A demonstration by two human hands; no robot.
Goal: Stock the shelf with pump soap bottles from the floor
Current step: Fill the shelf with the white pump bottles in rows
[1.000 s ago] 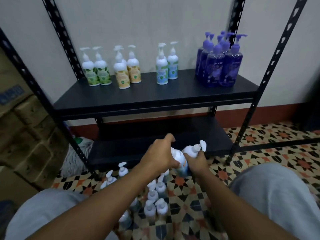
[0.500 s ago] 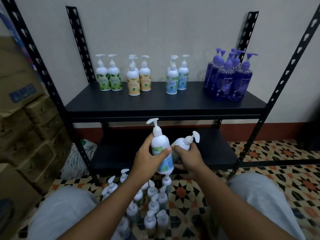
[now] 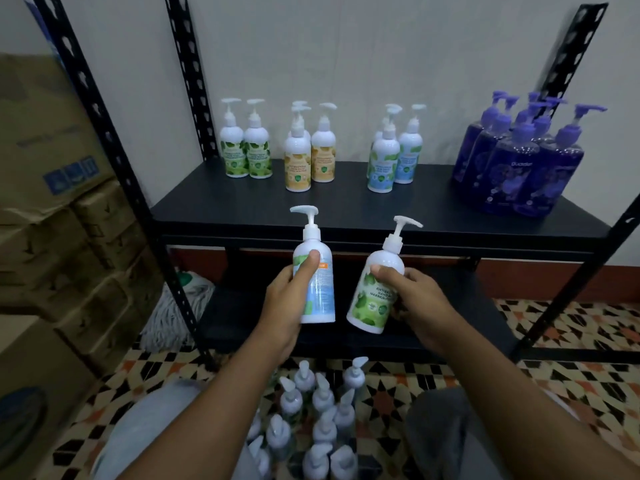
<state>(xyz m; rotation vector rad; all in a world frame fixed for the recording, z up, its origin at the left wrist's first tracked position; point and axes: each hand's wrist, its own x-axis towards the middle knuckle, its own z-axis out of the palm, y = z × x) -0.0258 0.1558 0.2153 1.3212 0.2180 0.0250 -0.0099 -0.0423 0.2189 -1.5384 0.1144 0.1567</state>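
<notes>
The left hand [image 3: 287, 299] is wrapped round a blue-label bottle [image 3: 317, 282] and holds it straight up. The right hand [image 3: 415, 299] is wrapped round a green-label bottle [image 3: 372, 299], which leans with its pump to the right. Both bottles are in the air, just in front of the top shelf [image 3: 346, 216] and a bit below its front edge. Neither one is on it yet.

Here is what could go wrong. The bottles have to go up and over that front edge. If a hand pushes forward too low, a bottle can bump the edge and slip out.

The green pair [image 3: 246, 147] stands on the left of the shelf and the blue group [image 3: 394, 157] stands more to the right. But the green bottle is in the right hand and the blue one is in the left. So the arms may have to cross, and one arm could knock the other bottle. Or a bottle could end up with the wrong kind.

The yellow group [image 3: 308, 157] stands in between, close together. A pump or a sleeve could tip one, and it could push over the ones next to it.

The leaning bottle may fall over if it is set down while tilted.

Many more floor bottles [image 3: 318, 410] stand tight between the knees. A small move of a leg could knock them down.
</notes>
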